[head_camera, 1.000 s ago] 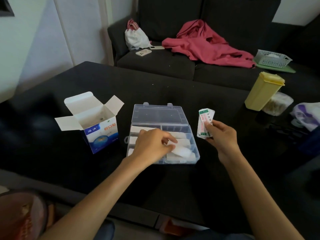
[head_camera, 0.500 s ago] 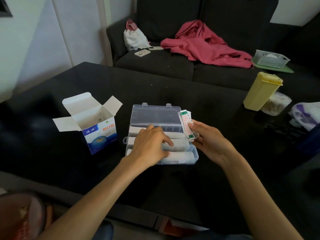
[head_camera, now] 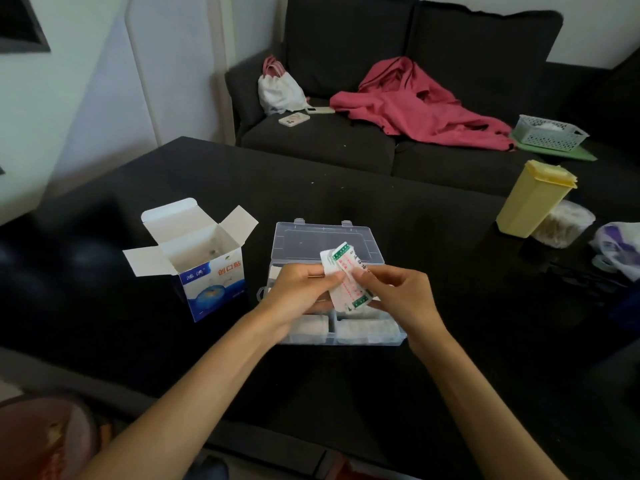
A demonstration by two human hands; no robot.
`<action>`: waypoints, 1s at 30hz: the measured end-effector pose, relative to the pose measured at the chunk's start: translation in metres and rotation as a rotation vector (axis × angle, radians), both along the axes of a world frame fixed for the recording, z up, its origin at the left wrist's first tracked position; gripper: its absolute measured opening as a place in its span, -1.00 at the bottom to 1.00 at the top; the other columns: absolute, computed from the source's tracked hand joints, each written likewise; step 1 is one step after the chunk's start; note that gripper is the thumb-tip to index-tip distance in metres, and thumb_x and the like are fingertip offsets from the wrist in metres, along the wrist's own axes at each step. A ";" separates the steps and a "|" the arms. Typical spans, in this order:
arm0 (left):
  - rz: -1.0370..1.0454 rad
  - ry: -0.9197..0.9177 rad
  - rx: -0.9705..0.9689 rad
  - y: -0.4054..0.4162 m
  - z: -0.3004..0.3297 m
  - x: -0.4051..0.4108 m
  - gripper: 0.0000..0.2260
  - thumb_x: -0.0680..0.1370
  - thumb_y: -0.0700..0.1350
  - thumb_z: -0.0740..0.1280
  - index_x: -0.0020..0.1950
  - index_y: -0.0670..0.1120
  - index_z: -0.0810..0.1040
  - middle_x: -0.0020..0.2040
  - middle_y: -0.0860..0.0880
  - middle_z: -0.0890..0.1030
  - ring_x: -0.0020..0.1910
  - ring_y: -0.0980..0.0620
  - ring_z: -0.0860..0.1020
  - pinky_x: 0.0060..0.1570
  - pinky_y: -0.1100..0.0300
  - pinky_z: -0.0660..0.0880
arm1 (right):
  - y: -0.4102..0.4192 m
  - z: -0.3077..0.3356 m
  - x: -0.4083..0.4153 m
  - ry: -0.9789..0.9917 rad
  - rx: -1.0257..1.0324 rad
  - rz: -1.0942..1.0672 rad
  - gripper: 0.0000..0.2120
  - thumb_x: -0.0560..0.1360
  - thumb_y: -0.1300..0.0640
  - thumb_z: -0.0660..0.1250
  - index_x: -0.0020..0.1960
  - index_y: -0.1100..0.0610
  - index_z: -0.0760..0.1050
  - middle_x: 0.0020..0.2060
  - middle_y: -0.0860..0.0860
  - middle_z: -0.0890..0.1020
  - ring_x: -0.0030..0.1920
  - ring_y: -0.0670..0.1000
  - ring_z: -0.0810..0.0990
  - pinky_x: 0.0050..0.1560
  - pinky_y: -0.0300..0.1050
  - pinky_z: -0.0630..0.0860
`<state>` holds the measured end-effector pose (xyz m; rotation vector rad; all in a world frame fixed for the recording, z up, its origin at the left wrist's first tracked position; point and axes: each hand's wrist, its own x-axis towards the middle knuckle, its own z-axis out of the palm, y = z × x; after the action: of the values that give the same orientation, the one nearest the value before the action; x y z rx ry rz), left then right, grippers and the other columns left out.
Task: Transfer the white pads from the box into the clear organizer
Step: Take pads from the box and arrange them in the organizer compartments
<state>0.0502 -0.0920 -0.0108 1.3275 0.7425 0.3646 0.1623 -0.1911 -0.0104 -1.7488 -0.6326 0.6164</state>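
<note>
White pads [head_camera: 348,282], a small stack of wrapped ones with green and red print, sit between my two hands, held just above the clear organizer [head_camera: 332,237]. My left hand [head_camera: 304,292] pinches the stack's left edge with thumb and curled fingers; my right hand [head_camera: 398,292] grips its right side, fingers bent around it. The print on the wrappers is too small for me to read. More white pads [head_camera: 367,329] already lie in the near compartments of the organizer, whose lid stands open behind. To the left the box [head_camera: 207,271] stands with its flaps up; its front shows red characters "创口贴" over a blue globe. Half a second ago my left hand rested in the organizer and only my right held the stack beside the tray; now both hands meet over it on the black table [head_camera: 346,195].
</note>
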 end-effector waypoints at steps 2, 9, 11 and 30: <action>0.073 -0.052 -0.021 -0.003 -0.001 0.001 -0.79 0.51 -0.21 0.36 0.14 -0.10 0.60 -0.04 -0.02 0.67 -0.12 0.07 0.67 -0.24 0.26 0.60 | 0.003 -0.001 -0.001 0.026 -0.018 0.041 -0.85 0.47 0.09 0.36 0.02 0.07 0.58 -0.20 -0.05 0.63 -0.21 -0.10 0.64 -0.29 -0.27 0.59; 0.143 -0.021 0.017 -0.016 0.000 0.013 -0.76 0.59 -0.12 0.26 0.25 -0.09 0.48 0.13 -0.08 0.61 0.04 -0.02 0.63 -0.18 0.23 0.60 | 0.001 -0.004 0.005 -0.148 -0.040 0.016 -0.87 0.50 0.10 0.32 0.02 0.06 0.58 -0.19 -0.05 0.63 -0.20 -0.11 0.65 -0.32 -0.29 0.57; 0.120 -0.015 -0.005 -0.017 0.001 0.016 -0.80 0.61 -0.09 0.21 0.21 -0.07 0.46 0.14 -0.09 0.60 0.06 -0.02 0.62 -0.15 0.22 0.59 | 0.000 -0.006 0.007 -0.182 -0.019 -0.024 -0.87 0.50 0.10 0.33 0.03 0.05 0.58 -0.20 -0.08 0.62 -0.20 -0.12 0.64 -0.35 -0.32 0.54; -0.292 0.489 1.174 -0.014 -0.016 0.008 -0.78 0.52 0.07 0.35 0.16 0.13 0.61 0.01 0.08 0.65 -0.02 0.11 0.51 0.13 0.14 0.38 | -0.020 -0.001 0.040 -0.166 -0.350 0.117 -0.77 0.50 0.11 0.34 0.13 0.13 0.57 -0.15 -0.07 0.57 -0.17 -0.13 0.56 -0.26 -0.31 0.47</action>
<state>0.0581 -0.1062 -0.0265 2.6675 0.7237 0.2280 0.2027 -0.2109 -0.0118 -2.1162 -0.7821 0.6993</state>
